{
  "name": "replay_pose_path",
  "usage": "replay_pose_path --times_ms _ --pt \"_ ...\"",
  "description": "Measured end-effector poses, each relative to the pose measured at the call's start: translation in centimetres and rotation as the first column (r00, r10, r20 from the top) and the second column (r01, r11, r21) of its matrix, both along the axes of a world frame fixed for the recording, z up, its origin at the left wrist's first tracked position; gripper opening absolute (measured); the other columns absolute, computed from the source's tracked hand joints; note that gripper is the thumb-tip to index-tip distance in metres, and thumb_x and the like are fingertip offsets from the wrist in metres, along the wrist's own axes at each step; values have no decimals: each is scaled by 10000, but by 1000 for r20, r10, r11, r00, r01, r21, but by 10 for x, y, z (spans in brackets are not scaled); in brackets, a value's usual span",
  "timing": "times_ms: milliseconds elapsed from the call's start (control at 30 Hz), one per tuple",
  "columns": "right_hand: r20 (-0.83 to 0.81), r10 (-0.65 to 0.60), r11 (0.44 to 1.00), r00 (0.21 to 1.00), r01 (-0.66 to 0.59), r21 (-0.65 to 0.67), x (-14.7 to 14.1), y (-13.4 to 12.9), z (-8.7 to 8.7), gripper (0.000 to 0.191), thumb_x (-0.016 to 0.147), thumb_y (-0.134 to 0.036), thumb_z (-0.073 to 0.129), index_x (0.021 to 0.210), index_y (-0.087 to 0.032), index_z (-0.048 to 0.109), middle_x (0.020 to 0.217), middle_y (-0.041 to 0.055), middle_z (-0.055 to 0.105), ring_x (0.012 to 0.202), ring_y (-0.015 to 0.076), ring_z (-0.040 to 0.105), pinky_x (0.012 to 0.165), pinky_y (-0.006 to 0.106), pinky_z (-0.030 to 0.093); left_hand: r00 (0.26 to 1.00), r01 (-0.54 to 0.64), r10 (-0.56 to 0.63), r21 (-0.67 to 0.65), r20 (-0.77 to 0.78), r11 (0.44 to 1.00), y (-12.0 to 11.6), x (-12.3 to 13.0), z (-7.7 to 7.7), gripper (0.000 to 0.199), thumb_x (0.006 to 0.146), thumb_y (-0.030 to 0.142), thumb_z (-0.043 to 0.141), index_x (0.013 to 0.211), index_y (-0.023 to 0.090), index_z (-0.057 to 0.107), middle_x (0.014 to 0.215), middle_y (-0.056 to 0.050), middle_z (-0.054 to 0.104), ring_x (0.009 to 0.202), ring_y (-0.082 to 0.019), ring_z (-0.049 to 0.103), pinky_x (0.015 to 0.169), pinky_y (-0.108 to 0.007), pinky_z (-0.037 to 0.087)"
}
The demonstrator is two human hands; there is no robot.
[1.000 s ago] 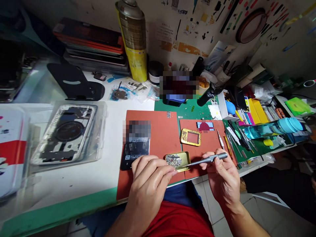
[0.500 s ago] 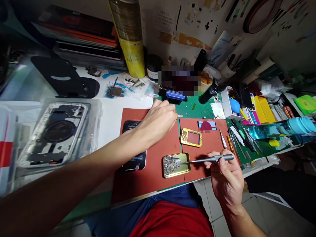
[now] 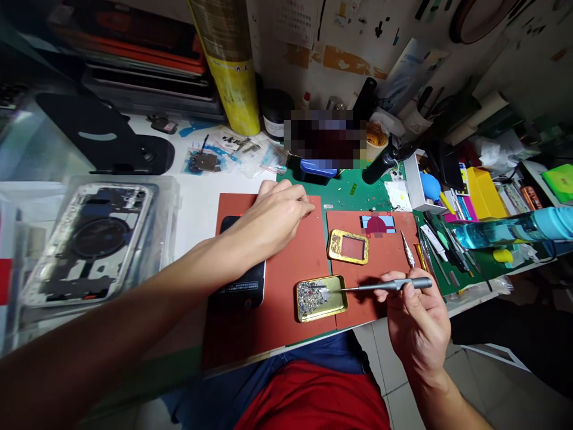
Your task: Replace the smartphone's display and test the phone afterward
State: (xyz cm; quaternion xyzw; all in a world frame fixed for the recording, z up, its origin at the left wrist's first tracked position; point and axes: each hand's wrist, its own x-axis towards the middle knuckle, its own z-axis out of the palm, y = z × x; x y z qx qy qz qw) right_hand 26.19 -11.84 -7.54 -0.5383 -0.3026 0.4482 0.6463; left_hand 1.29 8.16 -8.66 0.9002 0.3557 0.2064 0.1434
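My left hand [image 3: 284,212] is over the upper part of the red mat [image 3: 286,292], fingers bent and pressed together; what they hold, if anything, is hidden. Beneath that forearm lies a black phone [image 3: 250,286], partly covered. In my right hand [image 3: 414,316] is a grey screwdriver [image 3: 389,285], its thin shaft pointing left over the open gold tin [image 3: 333,298]. Small metal screws [image 3: 308,297] fill the tin's left side. Just above, a gold lid with a window [image 3: 335,248] rests across the mats' seam.
A phone housing [image 3: 89,239] lies in a clear tray at left. Tweezers and tools [image 3: 441,248] lie at right, near a blue bottle [image 3: 510,230]. Behind are a yellow can [image 3: 233,95], a blue box [image 3: 317,170] and a black bottle [image 3: 379,167].
My left hand has shifted slightly left and away from the blue box. The screwdriver has moved slightly right with my right hand, its tip still over the tin. The view has shifted a little.
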Motion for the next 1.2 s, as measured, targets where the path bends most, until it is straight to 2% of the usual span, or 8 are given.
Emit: replay_pose_path --times_ms 100,233,300,433,533,633,833,1200 --pt "100 -33 998 994 28 51 -1 -2 3 141 997 -265 719 1097 -237 624 1026 71 805 795 198 780 736 347 642 1000 -24 24 52 -11 998 -20 -16 20 358 1062 195 404 987 217 754 1020 -75 682 976 -267 568 917 -462 399" --pt "298 -102 990 949 67 127 -4 -8 6 166 988 -234 727 1091 -247 597 983 57 803 730 199 775 643 335 642 996 -81 87 173 -28 982 -85 -27 34 304 1105 218 403 1028 217 698 979 -30 675 930 -240 602 998 -478 422" --pt "386 -98 987 917 41 153 -5 -12 8 186 990 -221 726 1108 -255 586 960 47 802 710 204 778 609 336 647 999 -43 46 88 -26 995 -121 -26 30 191 1089 309 539 1193 196 653 1137 -61 705 1035 -257 642 1048 -472 436" --pt "502 -20 987 864 -63 149 -5 -20 14 180 1005 -208 700 1129 -260 581 961 54 806 752 231 798 621 378 677 991 -117 108 112 77 987 -166 -13 8 395 1039 267 638 1394 114 559 1363 -200 689 1225 -346 647 1091 -522 432" --pt "565 17 983 825 -118 143 -3 -24 17 201 1004 -170 684 1158 -254 588 972 66 804 837 251 809 655 401 693 986 -140 130 93 104 986 -171 -6 -7 367 1039 168 614 1394 95 554 1327 -195 719 1189 -311 679 1100 -502 418" --pt "590 46 980 806 -151 131 -2 -27 18 229 997 -140 683 1180 -253 601 985 65 796 871 255 810 668 409 701 982 -146 134 84 136 986 -168 -5 -14 362 1031 180 655 1369 87 567 1300 -182 735 1166 -294 697 1122 -493 399" --pt "600 79 975 796 -187 120 -4 -24 18 257 985 -85 674 1182 -238 612 1000 63 791 860 245 818 714 420 715 977 -152 132 113 167 982 -170 -5 -11 293 1018 97 633 1305 44 605 1242 -192 747 1143 -310 691 1145 -512 381" --pt "555 109 981 825 -181 77 -9 -18 18 279 986 -56 668 1181 -247 610 1016 55 798 839 218 814 676 351 701 980 -171 155 121 127 978 -175 -3 -14 400 969 91 700 1349 12 604 1275 -206 741 1150 -334 669 1208 -566 367"
